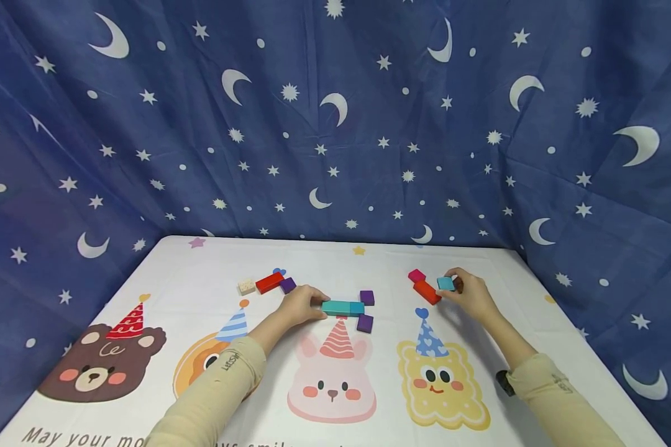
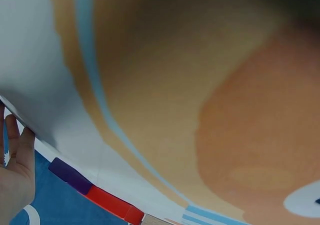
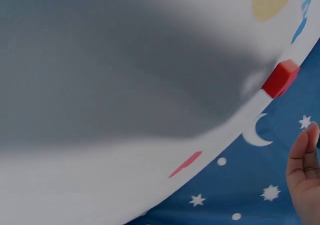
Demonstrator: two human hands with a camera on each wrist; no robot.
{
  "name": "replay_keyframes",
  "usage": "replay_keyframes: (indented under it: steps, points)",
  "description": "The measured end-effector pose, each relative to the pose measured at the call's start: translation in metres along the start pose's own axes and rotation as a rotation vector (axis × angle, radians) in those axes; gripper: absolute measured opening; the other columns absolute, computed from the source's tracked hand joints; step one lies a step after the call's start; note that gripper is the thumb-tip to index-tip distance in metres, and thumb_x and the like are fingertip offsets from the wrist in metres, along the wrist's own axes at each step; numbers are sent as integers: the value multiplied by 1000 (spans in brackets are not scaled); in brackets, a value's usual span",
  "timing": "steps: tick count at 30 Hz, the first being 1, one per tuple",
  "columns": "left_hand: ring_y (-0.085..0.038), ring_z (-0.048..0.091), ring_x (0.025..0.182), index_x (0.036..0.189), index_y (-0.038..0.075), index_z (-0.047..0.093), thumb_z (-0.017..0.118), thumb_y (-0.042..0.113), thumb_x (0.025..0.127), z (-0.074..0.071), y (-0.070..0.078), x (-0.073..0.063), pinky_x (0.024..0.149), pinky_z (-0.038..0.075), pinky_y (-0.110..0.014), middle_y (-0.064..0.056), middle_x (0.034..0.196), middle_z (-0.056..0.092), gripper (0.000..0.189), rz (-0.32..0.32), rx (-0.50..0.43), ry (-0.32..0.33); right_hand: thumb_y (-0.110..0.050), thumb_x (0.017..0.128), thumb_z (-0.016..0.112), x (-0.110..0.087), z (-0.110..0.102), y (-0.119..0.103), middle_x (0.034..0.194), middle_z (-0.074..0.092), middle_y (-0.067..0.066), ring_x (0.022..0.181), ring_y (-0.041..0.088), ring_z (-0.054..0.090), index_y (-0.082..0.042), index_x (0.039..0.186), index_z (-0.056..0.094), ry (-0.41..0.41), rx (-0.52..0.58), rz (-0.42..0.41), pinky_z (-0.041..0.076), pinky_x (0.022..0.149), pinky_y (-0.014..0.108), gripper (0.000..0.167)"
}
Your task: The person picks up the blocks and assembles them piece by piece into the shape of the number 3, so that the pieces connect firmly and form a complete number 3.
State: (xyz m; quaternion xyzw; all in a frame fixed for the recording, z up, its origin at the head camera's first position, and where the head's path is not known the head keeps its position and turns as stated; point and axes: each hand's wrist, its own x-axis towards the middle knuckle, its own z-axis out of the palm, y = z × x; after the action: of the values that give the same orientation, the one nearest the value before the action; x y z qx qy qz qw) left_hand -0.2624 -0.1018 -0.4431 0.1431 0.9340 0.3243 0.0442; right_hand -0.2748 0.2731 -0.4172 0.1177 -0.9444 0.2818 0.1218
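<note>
My left hand (image 1: 301,306) pinches the left end of a long teal block (image 1: 335,308), thumb and fingertips on its two sides. A shorter blue-teal block (image 1: 357,308) sits against its right end. Two purple blocks, one behind (image 1: 366,298) and one in front (image 1: 365,323), stand by that right end. My right hand (image 1: 474,296) holds a light blue block (image 1: 445,284) between thumb and fingers, just right of a red block (image 1: 427,292). In the wrist views, the left hand (image 2: 19,170) and right hand (image 3: 305,185) show only at the edges, their held blocks hidden.
A pink block (image 1: 416,275) touches the red one on the right. Left of centre, a cream block (image 1: 246,287), another red block (image 1: 270,283) and a purple block (image 1: 287,285) form a row. A printed white cloth (image 1: 335,261) covers the table; a blue curtain (image 1: 369,205) hangs behind.
</note>
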Motion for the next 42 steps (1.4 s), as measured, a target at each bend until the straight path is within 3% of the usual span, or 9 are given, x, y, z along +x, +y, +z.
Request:
replay_keyframes:
  steps: [6, 16, 26, 30, 37, 42]
  points:
    - [-23, 62, 107, 105, 10, 73, 80, 13, 73, 0, 1, 1, 97, 45, -45, -7, 110, 70, 33, -8, -3, 15, -15, 75, 78, -3, 4, -13, 72, 60, 11, 65, 18, 51, 5, 102, 59, 20, 19, -20, 44, 56, 18, 38]
    - [-22, 62, 105, 105, 10, 73, 80, 12, 73, 2, 0, 1, 97, 46, -42, -6, 108, 71, 33, -15, -17, 10, -7, 75, 77, -6, 14, -31, 72, 63, 9, 62, 12, 55, 8, 102, 62, 10, 70, -133, 49, 58, 16, 35]
    - [-22, 62, 106, 105, 10, 73, 80, 13, 73, 1, -1, 1, 97, 46, -44, -7, 109, 71, 33, -12, -4, 10, 4, 75, 73, -16, 24, -56, 82, 65, 16, 68, 17, 61, 10, 105, 59, -59, 115, -174, 57, 65, 28, 34]
    - [-22, 62, 105, 106, 10, 73, 79, 13, 73, 0, 0, 1, 97, 46, -43, -7, 109, 70, 33, -14, -7, 9, 2, 74, 74, -23, 29, -66, 79, 65, 10, 67, 15, 61, 6, 102, 60, -77, 132, -181, 57, 67, 30, 32]
    - [-22, 62, 105, 105, 10, 73, 79, 13, 73, 0, 0, 1, 97, 46, -43, -7, 109, 71, 32, -15, -12, 13, -8, 74, 78, -34, 34, -81, 79, 65, 3, 66, 8, 58, 1, 95, 64, -107, 164, -192, 53, 63, 18, 27]
    - [-22, 62, 105, 105, 10, 73, 79, 13, 73, -1, 1, 1, 97, 46, -43, -6, 108, 71, 32, -10, -10, 14, -10, 73, 79, -40, 38, -90, 82, 65, 4, 65, 8, 57, 0, 94, 65, -116, 168, -204, 54, 63, 22, 27]
